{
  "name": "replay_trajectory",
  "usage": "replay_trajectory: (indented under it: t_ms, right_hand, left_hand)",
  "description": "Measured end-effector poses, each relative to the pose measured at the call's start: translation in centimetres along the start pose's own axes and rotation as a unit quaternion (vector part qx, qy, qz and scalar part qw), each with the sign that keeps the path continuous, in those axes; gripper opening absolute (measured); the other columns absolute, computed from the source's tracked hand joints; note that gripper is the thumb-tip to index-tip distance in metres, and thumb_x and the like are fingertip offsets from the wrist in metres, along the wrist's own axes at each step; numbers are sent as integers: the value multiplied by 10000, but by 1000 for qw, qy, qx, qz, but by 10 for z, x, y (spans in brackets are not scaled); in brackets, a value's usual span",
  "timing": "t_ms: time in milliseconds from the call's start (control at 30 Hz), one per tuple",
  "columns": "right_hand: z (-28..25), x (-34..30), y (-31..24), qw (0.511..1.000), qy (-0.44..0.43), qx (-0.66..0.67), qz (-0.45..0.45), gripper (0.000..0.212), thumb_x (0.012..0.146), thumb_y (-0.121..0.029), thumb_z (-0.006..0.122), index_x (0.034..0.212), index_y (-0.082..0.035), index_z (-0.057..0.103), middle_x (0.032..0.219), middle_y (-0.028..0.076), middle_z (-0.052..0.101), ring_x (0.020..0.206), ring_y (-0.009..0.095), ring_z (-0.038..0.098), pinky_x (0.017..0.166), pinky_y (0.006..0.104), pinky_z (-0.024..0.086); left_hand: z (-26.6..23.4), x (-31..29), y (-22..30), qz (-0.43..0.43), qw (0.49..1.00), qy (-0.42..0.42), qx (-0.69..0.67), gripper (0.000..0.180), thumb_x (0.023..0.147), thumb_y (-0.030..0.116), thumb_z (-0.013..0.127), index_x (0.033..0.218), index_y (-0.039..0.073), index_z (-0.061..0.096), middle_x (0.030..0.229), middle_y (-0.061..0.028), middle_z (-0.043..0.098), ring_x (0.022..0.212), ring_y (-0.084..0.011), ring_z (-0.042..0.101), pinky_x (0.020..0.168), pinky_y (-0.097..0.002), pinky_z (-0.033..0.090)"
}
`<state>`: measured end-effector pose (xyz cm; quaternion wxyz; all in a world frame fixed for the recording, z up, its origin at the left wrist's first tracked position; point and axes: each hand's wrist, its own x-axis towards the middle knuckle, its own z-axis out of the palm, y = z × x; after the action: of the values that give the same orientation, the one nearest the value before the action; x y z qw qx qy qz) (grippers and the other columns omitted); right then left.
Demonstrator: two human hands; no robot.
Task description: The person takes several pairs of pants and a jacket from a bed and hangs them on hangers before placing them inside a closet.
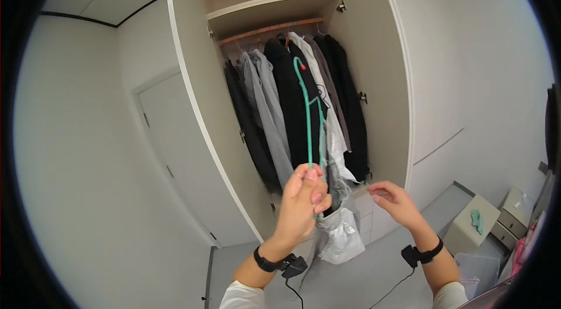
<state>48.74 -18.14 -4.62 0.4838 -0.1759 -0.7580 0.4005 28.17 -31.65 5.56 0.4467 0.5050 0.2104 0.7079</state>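
Note:
My left hand (305, 195) is closed around a green clothes hanger (308, 125), holding it up in front of the wardrobe with its red-tipped hook at the top. Just below that hand hangs a pale grey and silvery-white piece of cloth (340, 239); its kind and how it joins the hanger cannot be made out. To the right, my right hand (395, 201) is held in the air with fingers loosely bent and apart, nothing in it. Behind the hanger are a black garment (286, 93) and a white garment (333, 139).
A wardrobe stands with both doors open, its rail (272, 30) full of several hanging clothes under a shelf (272, 5). Cabinets with drawers (505, 233) stand at the lower right, a green cloth (477, 221) on one. A closed door (175, 151) is on the left.

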Motion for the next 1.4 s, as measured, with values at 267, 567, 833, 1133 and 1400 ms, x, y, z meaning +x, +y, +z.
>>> replay_trajectory:
  t_ms: [267,567,833,1133,1400]
  right_hand:
    - [-7,161,84,990,-68,91,-77,241,898,-57,571,1132,-4,592,1060,74,648,955,145,611,854,296,487]
    - [32,335,113,964,-91,85,-236,294,778,-44,627,1066,12,598,982,136,654,895,218,640,809,316,502]
    - [106,504,27,936,28,-40,-348,347,744,-154,674,1040,24,634,1001,221,664,964,359,639,857,414,496]
    - [180,637,-46,968,22,-148,-201,405,785,-239,631,1088,29,632,1151,241,618,1100,395,579,944,449,459]
    - [260,753,-54,984,-174,4,41,287,723,-247,640,863,3,655,823,100,654,714,331,612,652,434,495]
  left_hand:
    - [10,10,-15,158,967,155,125,137,998,173,461,984,41,496,597,61,319,523,-33,301,435,-186,281]
    - [55,19,-47,287,891,263,235,162,983,163,484,974,2,493,571,56,352,469,-25,279,368,-168,248]
    - [52,36,-45,282,858,331,274,194,993,184,477,937,2,515,532,59,342,423,-19,240,336,-175,226]
    - [2,47,-33,198,876,390,204,199,966,205,520,916,13,540,502,56,344,401,-39,254,335,-203,194]
    - [-61,56,-32,158,889,382,195,206,999,241,491,962,45,540,586,60,368,442,-29,268,383,-178,238]
